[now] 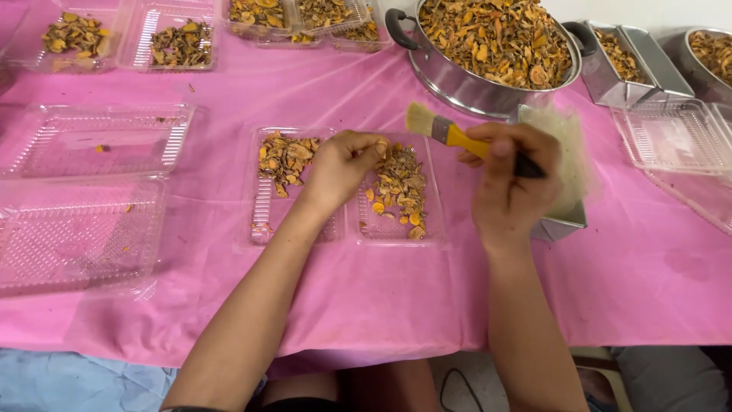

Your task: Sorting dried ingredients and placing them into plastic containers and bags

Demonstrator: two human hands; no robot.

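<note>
An open clear plastic clamshell box lies in front of me on the pink tablecloth, with dried orange-brown slices in both halves. My left hand rests over the middle of the box, its fingers curled and touching the slices; whether it holds any I cannot tell. My right hand is blurred and grips a paintbrush with a yellow and black handle, bristles pointing left, just right of the box. Behind that hand stands a metal scoop-like tray.
A large steel pot heaped with dried slices stands at the back. Empty open clamshell boxes lie at the left and at the right. Filled boxes line the far edge. Metal trays with slices sit far right.
</note>
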